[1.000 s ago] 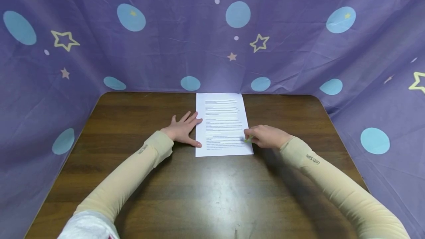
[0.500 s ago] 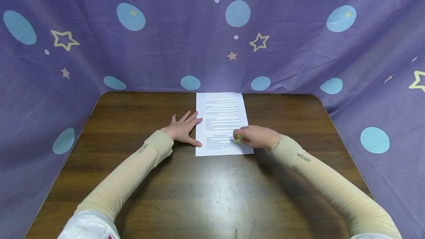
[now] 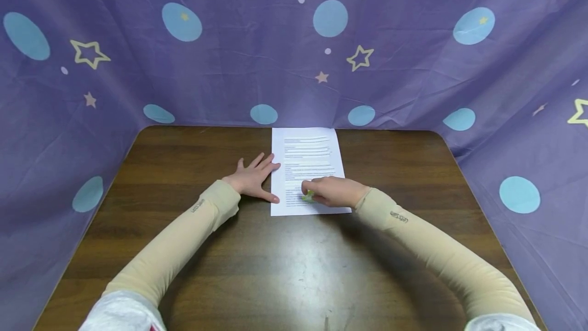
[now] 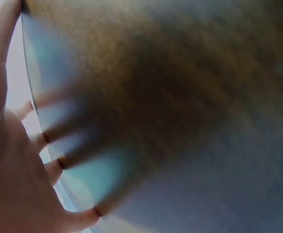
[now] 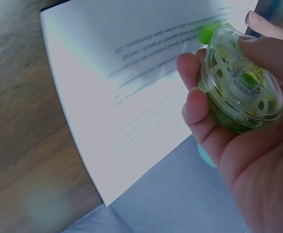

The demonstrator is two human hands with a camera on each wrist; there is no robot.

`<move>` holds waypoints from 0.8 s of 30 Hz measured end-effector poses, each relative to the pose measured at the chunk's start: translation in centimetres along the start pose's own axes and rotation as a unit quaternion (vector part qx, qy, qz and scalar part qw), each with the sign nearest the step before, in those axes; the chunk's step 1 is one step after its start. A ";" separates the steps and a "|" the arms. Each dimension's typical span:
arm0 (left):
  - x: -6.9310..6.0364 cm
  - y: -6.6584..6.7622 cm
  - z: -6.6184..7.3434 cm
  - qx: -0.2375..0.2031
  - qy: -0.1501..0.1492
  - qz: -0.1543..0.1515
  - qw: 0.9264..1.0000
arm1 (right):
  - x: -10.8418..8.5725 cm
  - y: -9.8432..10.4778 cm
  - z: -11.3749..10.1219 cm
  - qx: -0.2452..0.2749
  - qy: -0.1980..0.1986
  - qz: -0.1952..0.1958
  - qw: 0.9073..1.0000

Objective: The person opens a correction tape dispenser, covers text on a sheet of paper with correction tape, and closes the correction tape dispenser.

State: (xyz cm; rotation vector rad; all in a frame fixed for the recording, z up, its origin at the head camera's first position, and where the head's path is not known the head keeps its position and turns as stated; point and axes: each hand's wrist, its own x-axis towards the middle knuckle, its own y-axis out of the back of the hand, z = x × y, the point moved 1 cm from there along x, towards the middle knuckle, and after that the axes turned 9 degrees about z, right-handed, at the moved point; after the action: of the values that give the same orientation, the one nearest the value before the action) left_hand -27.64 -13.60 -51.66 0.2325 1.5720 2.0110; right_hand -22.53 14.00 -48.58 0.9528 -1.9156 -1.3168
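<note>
A printed sheet of paper [image 3: 307,160] lies on the wooden table, its far end against the curtain. My left hand [image 3: 252,178] rests with fingers spread over the sheet's left edge, partly on the wood; the left wrist view shows the same hand [image 4: 20,160] with straight fingers. Over the lower lines of text, my right hand [image 3: 335,191] grips a correction tape dispenser [image 5: 238,82] with a clear case and green parts. Thumb on one side and curled fingers on the other hold it. Whether its green tip touches the paper is hard to tell.
The brown wooden table [image 3: 294,259] extends round the sheet on its near, left and right sides. A purple curtain [image 3: 229,65] with stars and blue dots encloses the back and both sides.
My right hand has slid left across the lower text with the correction tape dispenser, from the sheet's right edge to about its middle. The left hand and the sheet have stayed put.
</note>
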 end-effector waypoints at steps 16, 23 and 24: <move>0.2 -0.4 -0.3 0.008 0.003 -0.003 1.000 | 1.4 -0.7 -1.2 -0.016 0.010 0.001 1.000; 0.3 -0.4 -0.3 -0.003 0.005 -0.007 1.000 | 1.7 -0.5 -1.7 -0.016 0.004 -0.013 1.000; 0.3 -0.5 -0.4 -0.004 0.006 -0.008 1.000 | 1.8 -0.5 -1.7 -0.019 0.004 -0.013 1.000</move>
State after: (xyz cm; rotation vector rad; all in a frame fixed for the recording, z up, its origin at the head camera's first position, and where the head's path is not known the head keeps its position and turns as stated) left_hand -27.93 -13.67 -52.29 0.2037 1.5681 2.0093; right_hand -21.97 11.52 -48.39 0.9675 -1.8714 -1.3568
